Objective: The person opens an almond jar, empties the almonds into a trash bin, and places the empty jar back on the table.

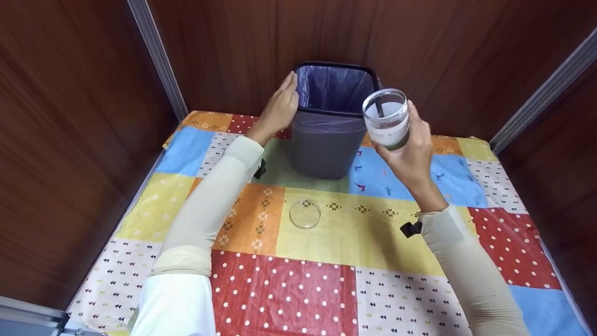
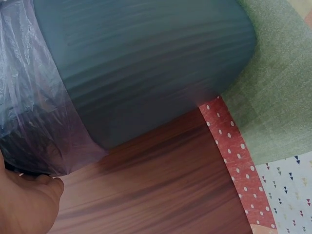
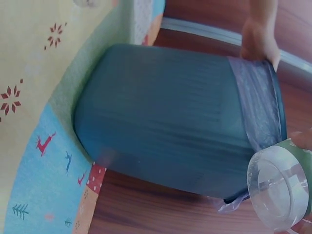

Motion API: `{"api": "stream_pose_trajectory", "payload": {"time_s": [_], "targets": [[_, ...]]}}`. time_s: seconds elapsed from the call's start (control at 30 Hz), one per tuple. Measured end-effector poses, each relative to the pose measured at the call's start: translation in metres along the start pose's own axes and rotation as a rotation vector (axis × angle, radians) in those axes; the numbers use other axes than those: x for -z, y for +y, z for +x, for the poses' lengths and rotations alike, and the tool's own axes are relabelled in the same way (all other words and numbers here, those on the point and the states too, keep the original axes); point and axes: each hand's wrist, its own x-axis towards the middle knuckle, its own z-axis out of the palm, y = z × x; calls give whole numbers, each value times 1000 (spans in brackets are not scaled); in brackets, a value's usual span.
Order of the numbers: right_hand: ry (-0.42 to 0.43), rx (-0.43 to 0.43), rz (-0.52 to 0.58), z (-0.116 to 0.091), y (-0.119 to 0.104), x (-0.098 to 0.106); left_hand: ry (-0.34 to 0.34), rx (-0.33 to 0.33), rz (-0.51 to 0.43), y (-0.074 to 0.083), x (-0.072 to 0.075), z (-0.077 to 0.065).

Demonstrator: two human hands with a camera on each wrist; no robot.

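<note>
A grey trash bin (image 1: 326, 144) stands at the back, lined with a translucent purplish bag (image 1: 322, 86) folded over its dark rim. At its left rim my left hand (image 1: 280, 107) rests with fingers extended along the side; the left wrist view catches part of that hand (image 2: 29, 202) beside the bag's edge. My right hand (image 1: 413, 147) grips a clear glass jar (image 1: 387, 133) with a white and green band, its round mouth uncovered. The jar is raised close to the bin's right front corner, overlapping the rim in the head view.
A clear round lid-like disc (image 1: 305, 214) lies on the patchwork tablecloth (image 1: 284, 294), in front of the bin. Brown wood-grain panels (image 1: 233, 46) enclose the table at the back and both sides, with metal posts (image 1: 161, 60) at the rear corners.
</note>
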Motion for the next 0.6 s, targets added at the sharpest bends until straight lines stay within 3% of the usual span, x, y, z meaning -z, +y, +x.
{"api": "stream_pose_trajectory", "payload": {"time_s": [0.6], "targets": [[-32,-1,52,-21,3,0,-4,14,18,0,-1,0]]}}
